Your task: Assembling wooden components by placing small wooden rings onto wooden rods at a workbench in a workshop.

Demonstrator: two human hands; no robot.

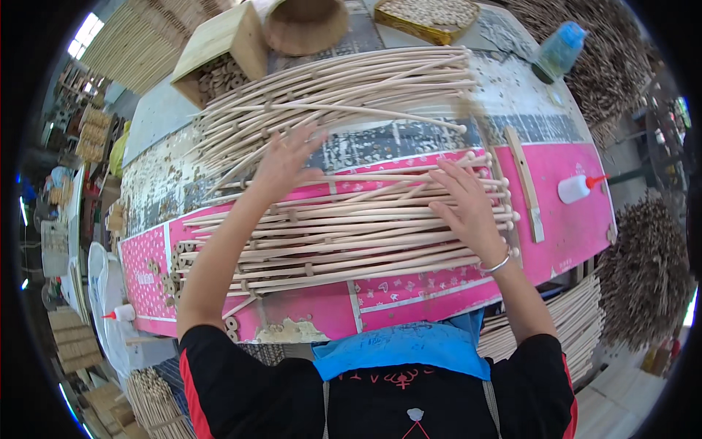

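Note:
Pale wooden sticks (351,233) with round knobs at their right ends lie side by side across the table in front of me. Some carry small wooden rings (292,216). Behind them is a second bunch of similar sticks (344,84), with one stick slanting across its front. My left hand (287,162) is above the gap between the two bunches, its fingers spread and slightly blurred, holding nothing that I can see. Over the knobbed ends of the near bunch, my right hand (468,208) has its fingers stretched out and apart. Whether its fingertips touch the sticks I cannot tell.
Loose rings (170,282) lie at the table's left. At the back stand a wooden box of rings (219,55), a round wooden tub (306,28) and a yellow tray (424,33). On the right are a flat wooden bar (524,183), a red-tipped glue bottle (578,188) and a blue-capped jar (559,53).

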